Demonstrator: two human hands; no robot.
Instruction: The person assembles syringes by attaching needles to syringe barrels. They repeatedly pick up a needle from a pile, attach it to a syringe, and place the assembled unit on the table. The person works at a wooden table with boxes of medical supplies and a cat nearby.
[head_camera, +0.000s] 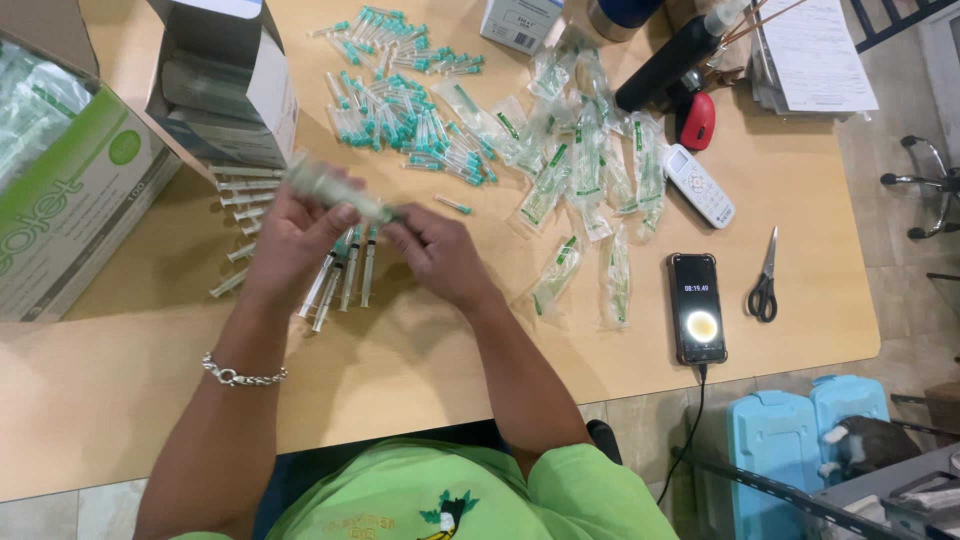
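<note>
Both hands meet over the middle of the wooden table (420, 360), w/ a wrapped syringe (335, 192) held between them. Left hand (292, 240) has fingers curled together round the packet's left part, thumb side pressed on it; packet is blurred, so exact finger contact can't be told. Right hand (440, 250) has fingertips pinched together on the packet's right end, knuckles up. A chain bracelet (243, 376) sits on the left wrist. Directly under the hands lies a row of bare syringes (340, 280), side by side, w/ more running left toward the big green-and-white carton (70, 190) at the left edge. An open grey box (225, 85) stands just beyond the left hand. Farther off is a heap of green-capped needles (410, 110); right of it is a spread of empty clear wrappers (580, 170), some near the right hand. Well to the right: a phone (697, 307) w/ lit screen, scissors (765, 278) beside it, a white remote (699, 186), a red mouse (696, 121), a black bottle (670, 62). The person wears a bright green shirt (470, 495).
</note>
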